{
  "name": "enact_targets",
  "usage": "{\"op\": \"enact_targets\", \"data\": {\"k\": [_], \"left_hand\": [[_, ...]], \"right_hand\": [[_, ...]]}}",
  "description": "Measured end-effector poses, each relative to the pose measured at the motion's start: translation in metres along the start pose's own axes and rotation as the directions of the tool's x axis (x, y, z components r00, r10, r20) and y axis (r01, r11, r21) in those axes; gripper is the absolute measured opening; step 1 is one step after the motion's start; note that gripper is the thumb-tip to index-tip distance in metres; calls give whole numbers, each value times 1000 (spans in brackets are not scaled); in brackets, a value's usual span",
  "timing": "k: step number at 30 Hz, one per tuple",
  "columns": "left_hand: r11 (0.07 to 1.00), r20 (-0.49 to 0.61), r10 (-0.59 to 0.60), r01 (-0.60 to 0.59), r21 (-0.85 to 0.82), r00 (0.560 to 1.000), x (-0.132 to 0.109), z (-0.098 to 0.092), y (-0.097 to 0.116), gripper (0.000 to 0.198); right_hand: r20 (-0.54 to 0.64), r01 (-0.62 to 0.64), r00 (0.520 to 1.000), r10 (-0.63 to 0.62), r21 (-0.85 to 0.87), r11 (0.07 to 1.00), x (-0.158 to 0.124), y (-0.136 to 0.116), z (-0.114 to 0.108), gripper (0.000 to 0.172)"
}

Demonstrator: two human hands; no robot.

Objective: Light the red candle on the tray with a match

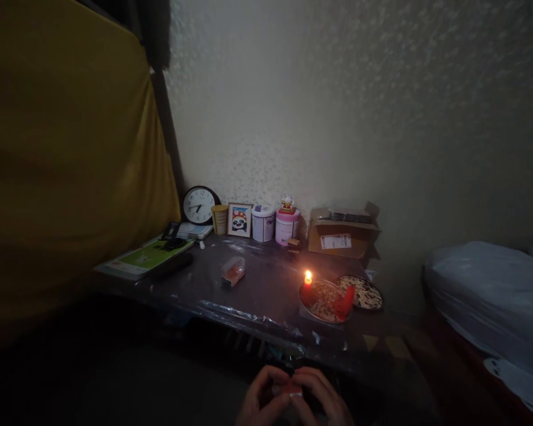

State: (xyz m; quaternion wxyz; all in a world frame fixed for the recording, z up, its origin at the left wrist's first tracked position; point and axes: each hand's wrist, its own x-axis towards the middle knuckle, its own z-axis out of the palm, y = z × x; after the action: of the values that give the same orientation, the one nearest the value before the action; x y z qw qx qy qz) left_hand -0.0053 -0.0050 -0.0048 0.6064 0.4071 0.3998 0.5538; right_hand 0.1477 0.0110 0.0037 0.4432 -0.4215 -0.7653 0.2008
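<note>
Low in front of the table, my left hand (pixel 265 397) and my right hand (pixel 318 395) meet, fingers curled and fingertips close together. Between them they pinch a small red thing with a pale lower edge (pixel 292 389); the dim light and my fingers hide its kind. On the table ahead, a lit red candle (pixel 308 290) stands at the left rim of a round tray (pixel 323 319) of small brownish pieces. A crumpled red piece (pixel 345 304) lies at the tray's right side.
A plastic-covered table (pixel 262 290) holds a small clear packet (pixel 233 271), a dark plate (pixel 364 293) of pale strips and a cardboard box (pixel 337 236). Along the wall are a clock (pixel 199 205), a picture frame (pixel 240 220) and tubs (pixel 263 225). A yellow curtain (pixel 71 148) hangs left.
</note>
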Motion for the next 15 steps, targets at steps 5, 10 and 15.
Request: {"op": "enact_targets", "data": {"k": [5,10,15], "left_hand": [[1000,5,-23,23,-4,1000,0,0,-1,33],[998,0,-51,51,-39,999,-1,3,1,33],[997,-8,-51,50,-60,999,-1,5,2,31]], "right_hand": [[128,40,991,-35,-39,998,4,-5,-9,14],[141,47,989,-38,-65,997,5,-6,-11,14],[116,59,992,-54,-34,998,5,-6,-10,14]]}}
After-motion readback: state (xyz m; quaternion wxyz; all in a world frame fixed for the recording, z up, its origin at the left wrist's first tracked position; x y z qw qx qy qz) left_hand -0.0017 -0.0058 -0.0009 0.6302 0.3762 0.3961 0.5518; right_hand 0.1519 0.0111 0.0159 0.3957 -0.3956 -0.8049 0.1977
